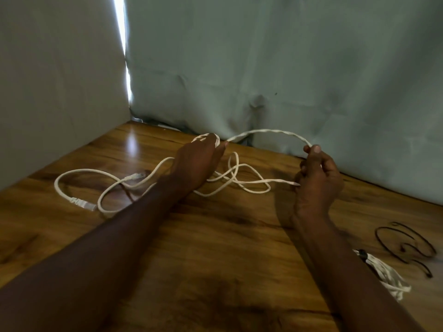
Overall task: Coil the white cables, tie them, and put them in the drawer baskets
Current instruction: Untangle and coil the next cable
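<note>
A long white cable [242, 182] lies in loose loops across the wooden table [215, 248], its plug end [82, 203] at the left. My left hand [197, 161] holds a small coil of this cable at the far side of the table. From that coil a stretch of cable arcs through the air to my right hand [316, 178], which pinches it between thumb and fingers. A second white cable [388, 275], bundled and bound with a dark tie, lies at the right edge beside my right forearm.
Several thin black ties [407, 245] lie on the table at the far right. Grey cloth [287, 68] hangs behind the table and a pale panel [60, 80] closes off the left side. No drawer or basket is in view.
</note>
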`<state>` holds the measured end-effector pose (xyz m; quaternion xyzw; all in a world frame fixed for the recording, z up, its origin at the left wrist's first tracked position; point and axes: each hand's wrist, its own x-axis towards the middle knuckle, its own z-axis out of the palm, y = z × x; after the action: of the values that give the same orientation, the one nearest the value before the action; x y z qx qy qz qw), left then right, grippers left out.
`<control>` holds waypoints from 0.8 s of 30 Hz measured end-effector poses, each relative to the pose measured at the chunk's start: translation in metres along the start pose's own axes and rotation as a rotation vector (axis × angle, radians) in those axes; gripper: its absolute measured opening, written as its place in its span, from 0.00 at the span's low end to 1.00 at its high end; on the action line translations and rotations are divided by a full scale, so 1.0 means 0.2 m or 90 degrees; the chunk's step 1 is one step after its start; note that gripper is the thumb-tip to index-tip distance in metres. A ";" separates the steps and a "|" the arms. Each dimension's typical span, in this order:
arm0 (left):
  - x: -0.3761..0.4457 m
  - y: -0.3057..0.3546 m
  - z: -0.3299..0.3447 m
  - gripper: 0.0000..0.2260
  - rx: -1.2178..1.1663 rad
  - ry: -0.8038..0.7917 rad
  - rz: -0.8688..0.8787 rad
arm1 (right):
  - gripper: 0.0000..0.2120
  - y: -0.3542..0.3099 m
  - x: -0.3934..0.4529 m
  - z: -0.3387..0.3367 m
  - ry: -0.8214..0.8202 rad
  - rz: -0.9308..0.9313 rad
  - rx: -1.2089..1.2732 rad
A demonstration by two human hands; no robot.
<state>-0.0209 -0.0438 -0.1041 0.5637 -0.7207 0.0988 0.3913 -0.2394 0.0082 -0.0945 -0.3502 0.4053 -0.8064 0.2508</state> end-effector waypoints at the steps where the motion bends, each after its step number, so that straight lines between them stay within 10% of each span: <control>1: 0.01 -0.01 0.00 0.16 -0.016 0.017 -0.004 | 0.10 -0.01 0.01 -0.01 -0.010 0.023 0.015; 6: 0.03 -0.04 0.01 0.18 -0.082 0.082 -0.075 | 0.20 -0.02 0.01 0.01 -0.173 0.238 0.089; 13: 0.01 0.04 0.04 0.19 0.033 0.100 -0.141 | 0.22 0.02 -0.20 0.10 -0.448 0.193 -0.129; 18: 0.01 0.06 0.05 0.19 -0.041 0.071 -0.171 | 0.00 0.08 -0.22 0.10 -0.345 -0.001 -0.231; 24: -0.03 0.17 0.02 0.17 -0.198 0.191 -0.069 | 0.11 0.05 -0.15 0.09 -0.208 0.052 -0.138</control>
<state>-0.0536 -0.0296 -0.1006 0.5133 -0.6297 0.0479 0.5811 -0.2059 0.0138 -0.1063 -0.4847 0.4574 -0.6797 0.3063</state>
